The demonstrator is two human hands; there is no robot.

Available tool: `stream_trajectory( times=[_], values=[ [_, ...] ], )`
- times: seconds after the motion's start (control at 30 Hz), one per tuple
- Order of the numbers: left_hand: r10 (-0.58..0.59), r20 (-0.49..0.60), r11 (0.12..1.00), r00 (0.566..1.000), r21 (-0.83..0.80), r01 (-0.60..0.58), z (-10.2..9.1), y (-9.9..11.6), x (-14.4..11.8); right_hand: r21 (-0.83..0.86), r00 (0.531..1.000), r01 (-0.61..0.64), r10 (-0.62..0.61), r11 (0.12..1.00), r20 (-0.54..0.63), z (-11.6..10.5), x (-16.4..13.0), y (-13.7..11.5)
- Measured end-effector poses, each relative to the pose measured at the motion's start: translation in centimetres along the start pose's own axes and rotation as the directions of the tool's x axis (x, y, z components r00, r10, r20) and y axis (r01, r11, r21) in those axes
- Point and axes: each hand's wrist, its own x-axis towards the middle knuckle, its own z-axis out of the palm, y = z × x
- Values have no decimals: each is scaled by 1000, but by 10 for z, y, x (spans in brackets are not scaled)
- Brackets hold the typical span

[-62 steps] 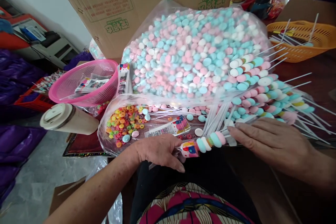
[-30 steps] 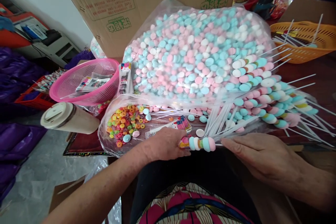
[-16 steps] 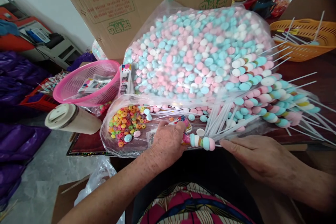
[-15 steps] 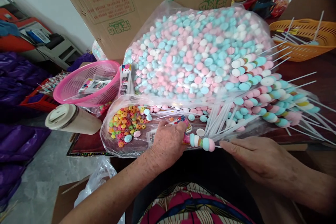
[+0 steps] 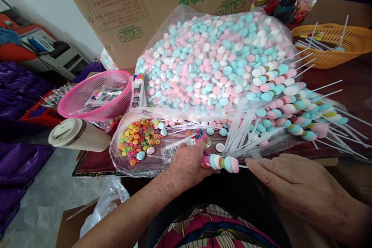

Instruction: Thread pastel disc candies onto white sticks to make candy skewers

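Note:
A candy skewer (image 5: 228, 164) lies level between my hands, threaded with blue, white and pink marshmallow discs and an olive-coloured ring. My left hand (image 5: 188, 161) is closed around its candy end, where a bright pink, printed-looking piece partly shows; my fingers hide the rest. Between thumb and fingers, my right hand (image 5: 281, 178) pinches the bare white stick (image 5: 243, 166). Just behind my left hand lies a clear printed packet (image 5: 172, 150) with a barcode. Loose ring candies (image 5: 141, 135) and a few discs are spread to the left.
A big clear bag of marshmallow discs (image 5: 197, 62) fills the middle. Finished skewers (image 5: 302, 114) are piled right, beside white sticks (image 5: 236, 131). A pink basket (image 5: 65, 102), a lidded cup (image 5: 93, 137), a yellow basket (image 5: 357, 40) and a carton (image 5: 122, 4) surround them.
The skewer and both hands have shifted slightly right and down in view. More of the barcoded packet behind my left hand shows. Both hands keep their hold.

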Motion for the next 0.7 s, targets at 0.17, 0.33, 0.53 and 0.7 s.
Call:
stream_trajectory(
  times=[0.17, 0.33, 0.53, 0.7],
  values=[
    [172, 135, 980, 976, -119, -157, 0, 4, 4, -96, 978, 209, -208, 973, 21, -3, 16, 9],
    [274, 166, 945, 947, -228, -233, -7, 4, 7, 86, 983, 138, -147, 987, 107, 5, 20, 25],
    [208, 138, 975, 968, -111, -193, -18, -9, 4, 315, 977, -45, -25, 948, 213, 2, 19, 35],
    [192, 134, 981, 972, 9, -195, -24, -16, 3, 322, 984, -45, -15, 946, 180, 4, 17, 39]
  ],
)
